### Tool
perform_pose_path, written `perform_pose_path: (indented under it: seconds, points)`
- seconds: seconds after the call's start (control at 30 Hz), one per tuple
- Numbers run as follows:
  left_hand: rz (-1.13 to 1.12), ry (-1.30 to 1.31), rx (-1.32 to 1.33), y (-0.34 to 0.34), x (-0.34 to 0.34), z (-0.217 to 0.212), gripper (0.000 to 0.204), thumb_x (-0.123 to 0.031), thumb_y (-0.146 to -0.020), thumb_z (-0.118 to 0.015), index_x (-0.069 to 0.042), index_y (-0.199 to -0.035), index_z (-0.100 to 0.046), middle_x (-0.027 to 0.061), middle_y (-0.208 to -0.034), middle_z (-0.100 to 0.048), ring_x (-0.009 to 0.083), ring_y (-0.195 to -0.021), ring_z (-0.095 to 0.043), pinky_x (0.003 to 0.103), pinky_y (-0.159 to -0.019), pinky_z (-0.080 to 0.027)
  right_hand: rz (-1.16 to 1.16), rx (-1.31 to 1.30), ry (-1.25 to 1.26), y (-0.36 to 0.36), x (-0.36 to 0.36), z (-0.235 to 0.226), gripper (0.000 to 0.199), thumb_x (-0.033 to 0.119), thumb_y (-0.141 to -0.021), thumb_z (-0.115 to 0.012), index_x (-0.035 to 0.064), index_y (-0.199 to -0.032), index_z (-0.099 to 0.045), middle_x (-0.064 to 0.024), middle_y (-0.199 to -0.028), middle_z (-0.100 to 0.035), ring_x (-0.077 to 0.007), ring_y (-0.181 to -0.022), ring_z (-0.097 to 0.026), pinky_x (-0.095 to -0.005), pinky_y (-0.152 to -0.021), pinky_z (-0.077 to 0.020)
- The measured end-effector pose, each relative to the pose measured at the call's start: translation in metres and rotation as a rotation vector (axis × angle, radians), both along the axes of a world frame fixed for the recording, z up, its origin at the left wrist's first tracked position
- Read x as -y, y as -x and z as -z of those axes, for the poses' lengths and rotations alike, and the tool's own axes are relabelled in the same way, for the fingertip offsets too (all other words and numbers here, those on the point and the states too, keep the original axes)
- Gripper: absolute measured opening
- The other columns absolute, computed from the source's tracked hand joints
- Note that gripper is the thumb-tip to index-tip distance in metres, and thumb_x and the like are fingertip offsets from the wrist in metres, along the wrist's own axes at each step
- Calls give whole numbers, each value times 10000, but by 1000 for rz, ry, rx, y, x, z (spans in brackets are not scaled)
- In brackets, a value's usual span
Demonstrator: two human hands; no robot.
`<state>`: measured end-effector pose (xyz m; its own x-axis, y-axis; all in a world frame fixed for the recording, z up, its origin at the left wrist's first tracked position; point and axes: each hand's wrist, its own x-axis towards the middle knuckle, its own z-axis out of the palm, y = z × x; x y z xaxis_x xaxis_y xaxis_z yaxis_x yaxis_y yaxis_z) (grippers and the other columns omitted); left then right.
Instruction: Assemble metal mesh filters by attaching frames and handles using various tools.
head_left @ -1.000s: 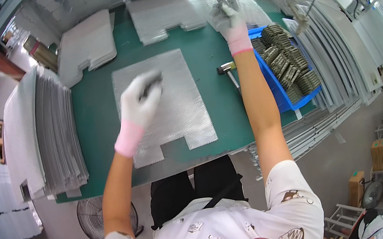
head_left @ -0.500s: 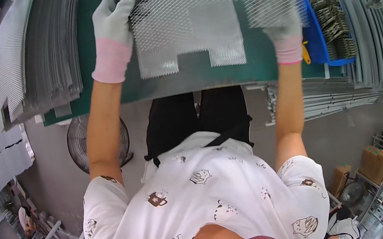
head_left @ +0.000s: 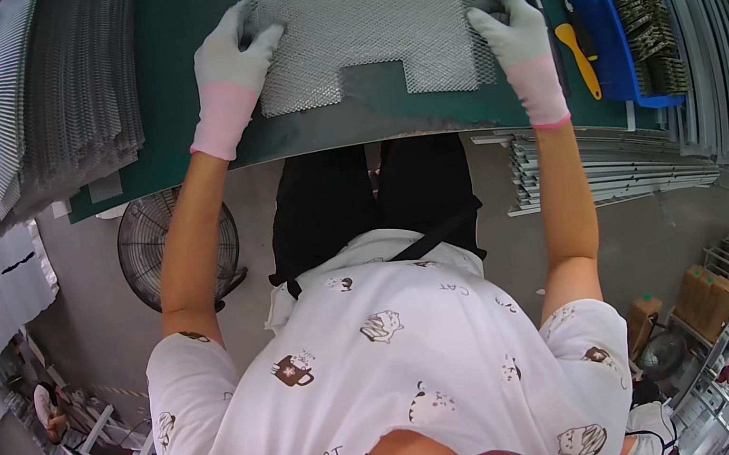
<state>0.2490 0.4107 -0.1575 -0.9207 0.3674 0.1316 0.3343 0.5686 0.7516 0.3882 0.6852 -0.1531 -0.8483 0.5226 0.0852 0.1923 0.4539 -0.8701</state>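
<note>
Gloved hands pin a sheet of metal mesh (head_left: 368,15) flat on the green table (head_left: 177,27): the left hand (head_left: 235,56) grips its left edge, the right hand (head_left: 509,25) clasps its right edge. Stacked mesh sheets (head_left: 53,96) lie to the left, and a blue bin (head_left: 610,22) stands just right.

A single head-worn fisheye view looks steeply down from above the person's own shoulders, close over the green table (head_left: 158,31) edge, with floor (head_left: 673,224) showing below it
</note>
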Motion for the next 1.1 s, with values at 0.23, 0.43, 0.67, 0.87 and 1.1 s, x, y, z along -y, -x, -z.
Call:
perform_pose_path:
  seconds: [0.23,0.43,0.67,0.87,1.1]
  points:
    - [-6,65,-27,1,0,15,559,-314,-791,-684,-7,-1237,-547,208,-1044,-652,307,-931,-642,352,-830,-491,10,-2,-133,3,4,13,455,113,-802,-633,-34,-1225,-551,-136,-942,-669,-151,-751,-601,-277,-735,-505]
    - [-51,123,47,-6,-2,11,537,-261,-791,-677,5,-1240,-550,194,-1021,-663,232,-870,-644,310,-816,-479,10,43,-110,2,7,21,432,85,-795,-623,-44,-1202,-557,-169,-964,-643,-228,-828,-632,-322,-778,-500]
    - [-10,100,-40,-2,-2,15,586,-311,-777,-691,2,-1251,-543,199,-940,-662,298,-865,-648,353,-798,-488,3,35,-323,2,2,32,439,100,-807,-622,-22,-1223,-556,-146,-956,-641,-203,-834,-613,-306,-769,-494]
    - [-6,164,19,1,3,20,569,-303,-783,-683,15,-1235,-546,218,-961,-655,324,-904,-643,360,-811,-489,44,380,-1076,18,29,2,286,179,-821,-593,12,-1052,-602,-184,-1026,-571,-368,-923,-606,-416,-784,-508]
    - [-26,491,-114,-7,-18,-3,635,-300,-803,-684,-35,-1335,-458,209,-1181,-568,338,-1018,-595,396,-858,-476,-529,166,-930,-16,73,9,834,618,-770,-549,88,-1392,-382,-201,-1436,-349,-415,-1339,-289,-573,-1088,-159]
